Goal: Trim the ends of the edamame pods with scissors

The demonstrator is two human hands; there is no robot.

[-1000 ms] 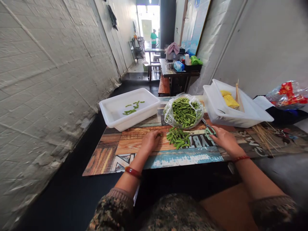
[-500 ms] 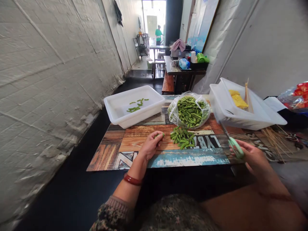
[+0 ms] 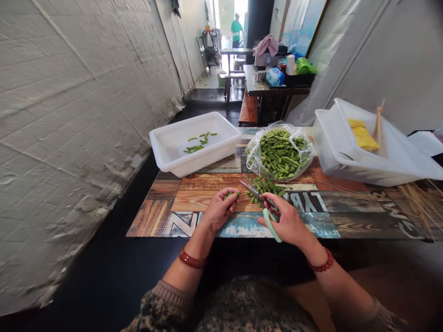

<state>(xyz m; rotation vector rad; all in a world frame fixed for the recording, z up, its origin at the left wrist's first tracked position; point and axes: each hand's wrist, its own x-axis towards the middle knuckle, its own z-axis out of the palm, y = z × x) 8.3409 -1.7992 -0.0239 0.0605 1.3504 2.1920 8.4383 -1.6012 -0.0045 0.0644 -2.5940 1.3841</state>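
Note:
Between the thumb and fingers of my left hand (image 3: pixel 221 207) is a green edamame pod (image 3: pixel 230 195), mostly covered by the fingers. My right hand (image 3: pixel 287 218) grips scissors (image 3: pixel 272 226) with pale green handles; their blades point up and left toward the left hand, with a gap between. Behind the blades lies a small heap of edamame pods (image 3: pixel 265 186) on the table (image 3: pixel 194 198). A clear plastic bag (image 3: pixel 254 154) full of more pods stands open just beyond the heap. Farther left, a white tub (image 3: pixel 166 159) has several pods on its bottom.
At the right, stacked white tubs (image 3: pixel 332 152) hold a yellow packet (image 3: pixel 362 135) and wooden sticks. Thin skewers (image 3: pixel 418 203) lie on the table's right end. A white wall (image 3: pixel 86 106) runs along the left. Farther back are another table (image 3: pixel 251 76) and a person (image 3: pixel 236 30) in green.
My right hand has brought the scissors from the right side of the table leftward, close to the left hand. The left hand still holds the pod. The camera view has shifted slightly.

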